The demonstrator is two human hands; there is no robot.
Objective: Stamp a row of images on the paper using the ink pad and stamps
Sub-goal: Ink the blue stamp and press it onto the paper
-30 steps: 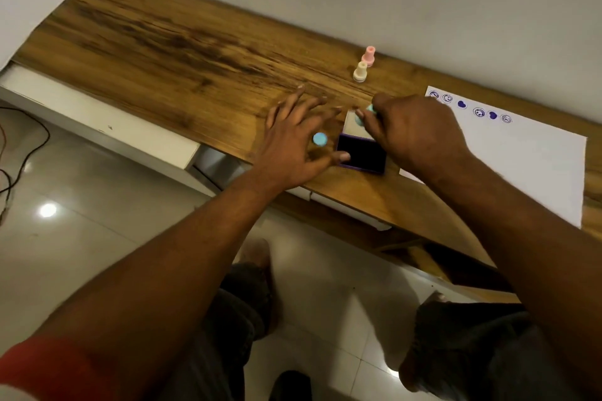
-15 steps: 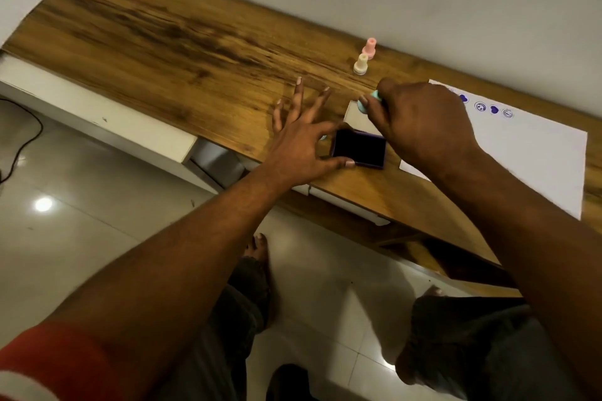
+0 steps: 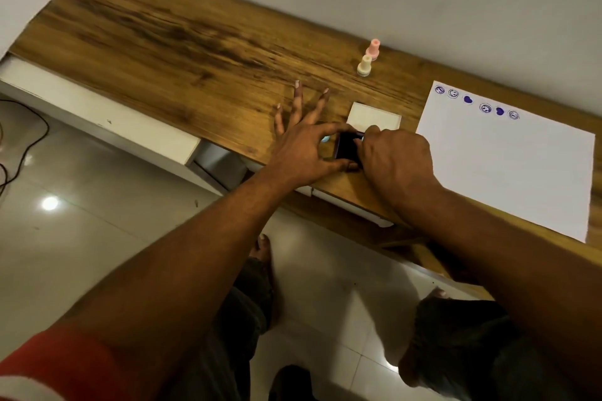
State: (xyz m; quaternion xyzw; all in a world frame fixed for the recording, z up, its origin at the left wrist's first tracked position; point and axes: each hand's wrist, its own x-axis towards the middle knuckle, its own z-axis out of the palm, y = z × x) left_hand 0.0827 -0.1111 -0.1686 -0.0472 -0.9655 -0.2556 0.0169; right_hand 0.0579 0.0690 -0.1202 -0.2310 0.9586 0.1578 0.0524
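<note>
Ink pad: the small dark square ink pad [image 3: 347, 148] sits near the front edge of the brown wood-grain table [image 3: 195, 42]; every place below is taken from it.
Left hand: your left hand [image 3: 303, 148] is just left of the ink pad, with thumb and forefinger curled round its left side and the other fingers [image 3: 296, 104] spread flat on the table.
Right hand: your right hand [image 3: 397, 156] covers the ink pad's right side, its fingers curled down; whether they pinch a stamp you cannot tell, for the hand hides it.
Handling: the ink pad looks light and rigid, likely to skate on smooth wood under an off-centre press; hold it by the side walls and keep skin off the wet face.
Lid: a flat white square lid [image 3: 373, 115] lies just behind the ink pad.
Spare stamps: a small cream plastic stamp [image 3: 364, 65] and a small pink plastic stamp [image 3: 373, 49] stand upright well behind the ink pad, close together; they are probably light and easily tipped, best pinched at the narrow neck.
Blue piece: a small light-blue round thing [image 3: 325, 139] shows under your left hand, just left of the ink pad; it is too hidden to name.
Paper: the white sheet of paper [image 3: 508, 166] lies right of the ink pad, with six purple prints [image 3: 475, 104] in a row along its far edge; thin and loose, it may shift unless pinned.
</note>
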